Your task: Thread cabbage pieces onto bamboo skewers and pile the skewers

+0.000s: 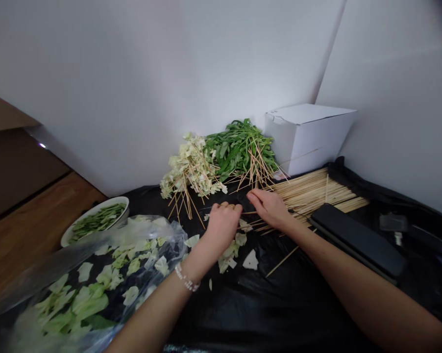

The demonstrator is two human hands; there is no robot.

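Note:
My left hand [224, 226] is closed, knuckles up, just above scattered cabbage pieces [231, 252]. Fingers curled together, my right hand [269, 208] is a short gap away to the right, near the tips of loose bamboo skewers [256, 223]. What either hand grips is hidden by the fingers. Beyond my hands lie a heap of skewered cabbage [191, 169] and, beside it, a heap of skewered leafy greens [239, 144]. A large bundle of bare skewers [312, 191] spreads out to the right of my right hand.
Clear plastic [169, 233] with cabbage leaves [90, 300] on it lies at the left. Behind it stands a white bowl [127, 212] of cut green vegetables. A white box [322, 139] is at the back right. A dark oblong case [356, 240] lies near my right forearm.

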